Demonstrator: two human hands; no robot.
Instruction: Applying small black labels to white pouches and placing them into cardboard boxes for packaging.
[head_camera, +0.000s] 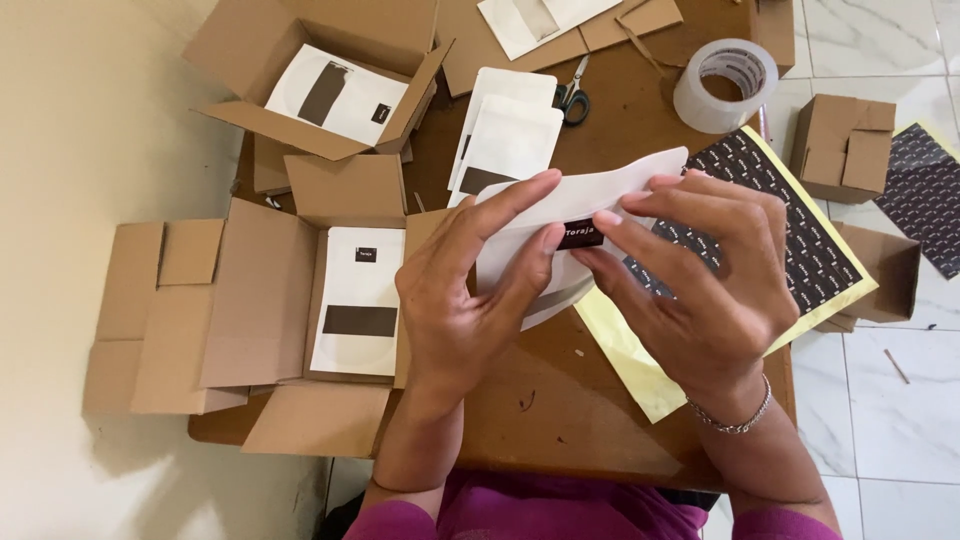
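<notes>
Down on the brown tabletop (600, 400) there's a spread of packing gear, and biggest of all is the open cardboard box (250, 300) lying flat on the left with a white pouch (360, 300) sitting inside it, dark band across its lower part. Behind it, a second open box (300, 60) holds another white pouch. To the right, a yellow-backed sticker sheet (800, 240) covered in small dark labels lies partly under the hands, its pale edge running off toward the table's near side. A roll of clear tape (727, 85) stands at the back right, scissors (573, 97) just left of it, and a short stack of white pouches (505, 135) rests in the middle. Now the action: both hands hold one white pouch (590, 200) up above the tabletop, near its centre. The left hand (460, 300) has its grip clenched on the pouch's left side, thumb in front and fingers around it. The right hand (700, 290) pinches at the small dark label sticker (580, 237) on the pouch face, fingertips (610, 218) right against it. That pouch looks light and thin, bending in the hold, so I'd judge it soft and easily creased; its edges are the place to take it. The sticker looks tiny, flimsy and tacky, best handled by its rim.
</notes>
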